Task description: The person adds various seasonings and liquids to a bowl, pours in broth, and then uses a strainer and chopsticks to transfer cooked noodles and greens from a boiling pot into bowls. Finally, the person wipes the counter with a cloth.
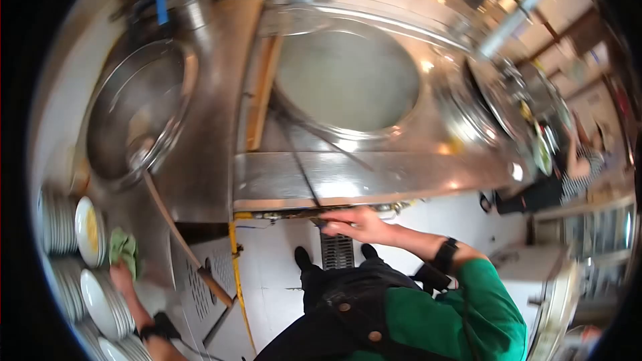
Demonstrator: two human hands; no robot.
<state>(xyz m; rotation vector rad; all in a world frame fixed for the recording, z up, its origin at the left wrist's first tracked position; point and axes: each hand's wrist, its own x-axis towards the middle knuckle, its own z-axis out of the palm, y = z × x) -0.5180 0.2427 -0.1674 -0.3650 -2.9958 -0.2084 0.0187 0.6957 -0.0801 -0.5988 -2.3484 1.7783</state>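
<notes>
While the left hand (124, 275) clutched a green cloth (124, 249) beside stacked plates (90, 230), the right hand (356, 222) closed on the counter edge (374, 187).

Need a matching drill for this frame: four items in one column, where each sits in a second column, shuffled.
1 left hand
2 right hand
3 large round basin
4 plate stacks

A sunk in the steel counter, centre
B far left edge of view
C gripping the green cloth
D at the counter's front edge

Pairs: 1-C, 2-D, 3-A, 4-B
</notes>
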